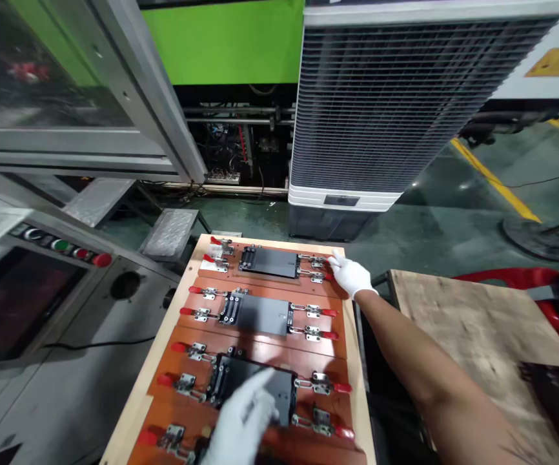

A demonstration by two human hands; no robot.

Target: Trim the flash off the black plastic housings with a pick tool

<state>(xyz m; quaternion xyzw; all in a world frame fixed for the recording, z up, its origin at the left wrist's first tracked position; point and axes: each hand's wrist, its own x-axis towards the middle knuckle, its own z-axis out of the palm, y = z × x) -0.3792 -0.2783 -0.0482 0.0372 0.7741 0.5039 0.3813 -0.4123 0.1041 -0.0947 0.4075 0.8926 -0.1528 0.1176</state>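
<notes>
Head view: gloved left hand, fingers extended and close together, holding nothing, above the lowest black plate; contact with the plate cannot be told. Gloved right hand, fingers narrowly bunched, at the red-handled toggle clamp on the right of the top plate; any grip cannot be told. Middle plate lies between the other two. Similar clamps flank each plate on its left and right, on orange panels of a wooden board. Bare right forearm extends toward the lower right corner. Control panel beside the board's left edge; plywood sheet near its right edge; air cooler beyond its far edge.
</notes>
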